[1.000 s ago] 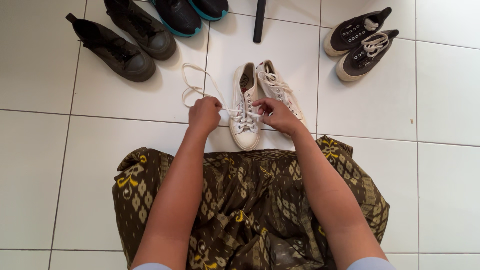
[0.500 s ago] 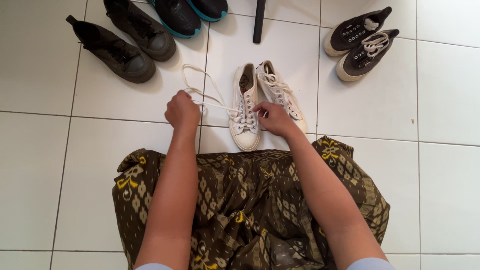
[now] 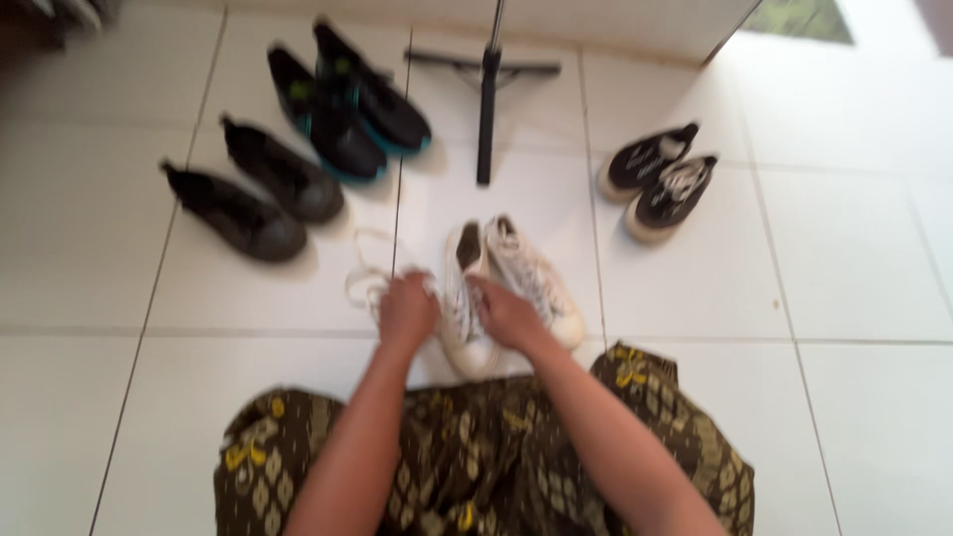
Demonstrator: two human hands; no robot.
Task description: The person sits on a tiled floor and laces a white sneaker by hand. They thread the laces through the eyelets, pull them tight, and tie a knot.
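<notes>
Left hand (image 3: 407, 310) fingers pinch the white lace (image 3: 365, 283), right hand (image 3: 508, 316) fingers press on the left white sneaker (image 3: 464, 303) on the tiled floor (image 3: 854, 298); best to draw the lace snug, keeping both ends even.

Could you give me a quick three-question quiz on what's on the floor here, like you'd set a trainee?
1. True or false: both hands are at the white sneaker.
2. How many pairs of shoes lie on the tiled floor?
3. On which side of that sneaker does the loose white lace lie: A left, B right?

Key: 1 true, the left hand and the right hand flank it. 2 four. 3 A.
</notes>
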